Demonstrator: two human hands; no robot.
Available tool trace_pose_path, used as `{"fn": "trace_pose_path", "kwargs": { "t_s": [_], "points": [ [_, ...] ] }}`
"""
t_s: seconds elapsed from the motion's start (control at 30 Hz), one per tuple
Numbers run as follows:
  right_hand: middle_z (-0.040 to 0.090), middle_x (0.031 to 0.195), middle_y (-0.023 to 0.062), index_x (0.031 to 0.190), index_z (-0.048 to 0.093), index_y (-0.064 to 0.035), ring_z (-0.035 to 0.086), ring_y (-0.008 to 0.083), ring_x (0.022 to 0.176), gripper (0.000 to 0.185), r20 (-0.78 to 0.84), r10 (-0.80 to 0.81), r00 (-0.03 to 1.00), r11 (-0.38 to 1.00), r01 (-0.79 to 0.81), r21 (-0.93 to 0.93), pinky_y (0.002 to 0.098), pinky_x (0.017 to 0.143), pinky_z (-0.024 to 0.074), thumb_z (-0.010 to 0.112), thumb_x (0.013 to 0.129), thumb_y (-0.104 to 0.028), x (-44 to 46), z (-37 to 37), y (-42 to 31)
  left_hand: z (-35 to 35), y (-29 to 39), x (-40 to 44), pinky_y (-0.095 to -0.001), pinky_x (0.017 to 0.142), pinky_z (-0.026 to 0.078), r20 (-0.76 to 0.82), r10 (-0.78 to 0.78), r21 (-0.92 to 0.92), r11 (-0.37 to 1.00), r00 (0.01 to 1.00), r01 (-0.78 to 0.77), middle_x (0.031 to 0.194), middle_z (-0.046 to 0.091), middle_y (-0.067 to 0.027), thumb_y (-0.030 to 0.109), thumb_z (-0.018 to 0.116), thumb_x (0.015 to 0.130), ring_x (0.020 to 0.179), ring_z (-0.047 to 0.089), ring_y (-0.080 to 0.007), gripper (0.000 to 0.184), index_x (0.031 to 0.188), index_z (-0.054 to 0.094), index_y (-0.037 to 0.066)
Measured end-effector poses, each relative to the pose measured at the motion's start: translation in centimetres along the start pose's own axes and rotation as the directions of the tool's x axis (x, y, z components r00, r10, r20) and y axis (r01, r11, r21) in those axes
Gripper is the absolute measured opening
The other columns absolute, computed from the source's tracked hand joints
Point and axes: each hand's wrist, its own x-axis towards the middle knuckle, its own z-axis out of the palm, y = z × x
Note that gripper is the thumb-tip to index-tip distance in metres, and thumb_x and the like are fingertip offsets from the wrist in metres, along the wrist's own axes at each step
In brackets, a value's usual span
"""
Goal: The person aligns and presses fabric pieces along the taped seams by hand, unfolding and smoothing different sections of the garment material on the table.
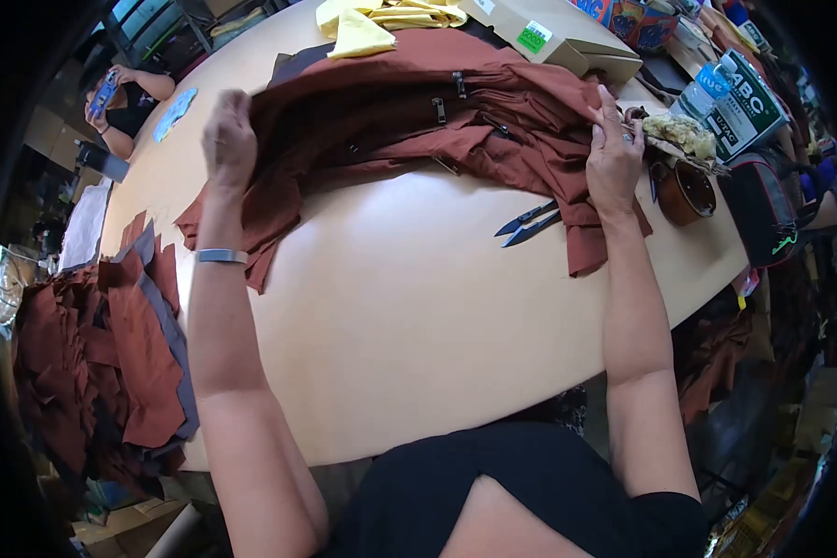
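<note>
1. One rust-brown garment (395, 116) lies bunched in an arc across the far part of the bench (418, 344), between the two hands. The cloth is matte and thin-looking, in soft folds, its ends hanging unevenly. At least four metal zip pulls (439, 111) show.
2. The left hand (229, 144) is blurred, its grip curled inward beside the garment's left edge; whether cloth is caught inside cannot be told.
3. The right hand (614, 153) is at the garment's right end, its grip partly open, fingers fairly straight and touching the cloth; a firm pinch cannot be made out.
4. One pair of dark metal snips (527, 223), with pointed blades, lies on the smooth, pale bench near the garment's inner curve.
5. Beyond the garment sit folded yellow cloth (363, 34) and one flat cardboard box (558, 42) with a green label.
6. By the right hand are one round brown pot (684, 193), a pale, fluffy wad (681, 136) and one clear plastic bottle (704, 91).
7. At the left, ragged-edged brown and grey cloth pieces (112, 358) hang in a heap, too many to count.
8. One other person (139, 104) holds a blue phone (102, 95) at the far left.
</note>
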Motion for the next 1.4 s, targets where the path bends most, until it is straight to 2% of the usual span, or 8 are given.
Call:
{"fn": "trace_pose_path", "kwargs": {
  "t_s": [0.2,0.37,0.47,0.63,0.83,1.13,1.3,1.4],
  "points": [
    [0.066,0.09,0.0088,0.132,0.046,-0.017,0.062,0.0245,0.079,0.05,-0.156,-0.165,0.974,0.956,0.197,0.218,0.0369,0.088,0.0433,0.056,0.085,-0.002,1.8,-4.2,-5.5,-10.3,1.9,2.3,-0.039,0.069,0.047,-0.272,0.155,0.011,0.987,0.95,-0.158,0.088,0.062,-0.0185,0.023,0.049,0.094,0.084,0.06,-0.0382,0.021,0.101,0.058,0.006],
    [0.064,0.107,0.0113,0.131,0.046,-0.0118,0.062,0.0261,0.084,0.049,0.252,-0.198,0.947,0.867,0.049,0.496,0.0328,0.075,0.0481,0.057,0.084,-0.002,1.2,-6.6,-8.5,-16.9,-5.0,-4.1,-0.0416,0.066,0.045,0.282,-0.038,0.441,0.893,0.959,-0.094,0.084,0.062,-0.0169,0.03,0.053,0.092,0.078,0.06,-0.0372,0.025,0.097,0.058,0.006],
    [0.065,0.1,0.012,0.13,0.046,-0.009,0.063,0.0262,0.076,0.052,0.681,-0.383,0.625,0.811,-0.127,0.572,0.0343,0.071,0.0488,0.062,0.081,-0.006,0.9,-8.0,-10.6,-18.1,-5.5,-7.5,-0.0434,0.074,0.042,0.508,-0.377,0.691,0.715,0.774,-0.106,0.086,0.062,-0.0114,0.032,0.056,0.088,0.083,0.06,-0.0298,0.025,0.088,0.057,0.007],
    [0.065,0.089,0.012,0.132,0.044,-0.0083,0.063,0.0207,0.072,0.047,0.681,-0.361,0.637,0.723,-0.27,0.635,0.0308,0.068,0.0492,0.058,0.088,-0.021,0.9,-7.8,-11.0,-12.5,2.1,-8.8,-0.0367,0.083,0.045,0.567,-0.001,0.179,0.976,0.824,-0.122,0.102,0.06,-0.0106,0.02,0.058,0.085,0.097,0.058,-0.0284,0.02,0.098,0.06,0.005],
    [0.063,0.088,0.0143,0.137,0.035,-0.0101,0.061,0.0299,0.077,0.056,0.775,-0.309,0.551,0.851,-0.204,0.485,0.0366,0.073,0.0471,0.058,0.086,-0.011,-2.2,-6.9,-12.0,-2.2,11.6,-8.6,-0.0391,0.094,0.044,0.516,0.491,-0.384,0.865,0.702,-0.323,0.134,0.045,-0.0055,-0.003,0.051,0.074,0.112,0.052,-0.0286,0.052,0.122,0.052,0.016],
    [0.057,0.093,0.0179,0.14,0.029,-0.0116,0.058,0.0342,0.085,0.075,0.593,-0.201,0.78,0.802,-0.217,0.557,0.0395,0.08,0.0455,0.057,0.074,0.01,-7.3,-4.8,-12.3,1.7,11.4,-6.9,-0.039,0.077,0.047,0.624,0.57,-0.326,0.811,0.535,-0.485,0.1,0.056,-0.008,-0.004,0.053,0.067,0.089,0.056,-0.029,0.029,0.094,0.057,0.008],
    [0.054,0.083,0.0116,0.141,0.029,-0.013,0.056,0.0245,0.074,0.075,0.71,-0.159,0.686,0.679,-0.446,0.584,0.0319,0.075,0.046,0.053,0.074,0.013,-6.2,-6.1,-12.4,-9.5,11.1,-8.6,-0.0369,0.063,0.049,0.275,0.531,-0.061,0.842,0.802,-0.536,0.086,0.054,-0.0079,0.0,0.061,0.065,0.078,0.057,-0.0268,0.02,0.084,0.054,0.005],
    [0.053,0.08,0.0088,0.141,0.028,-0.0137,0.054,0.0192,0.073,0.077,0.741,-0.224,0.632,0.637,-0.481,0.603,0.0282,0.075,0.0453,0.051,0.073,0.014,-5.9,-6.4,-13.2,-13.6,10.5,-14.4,-0.0369,0.063,0.048,0.474,0.329,0.043,0.918,0.817,-0.394,0.082,0.054,-0.0103,-0.005,0.056,0.064,0.075,0.056,-0.028,0.018,0.08,0.054,0.003]
  ]
}}
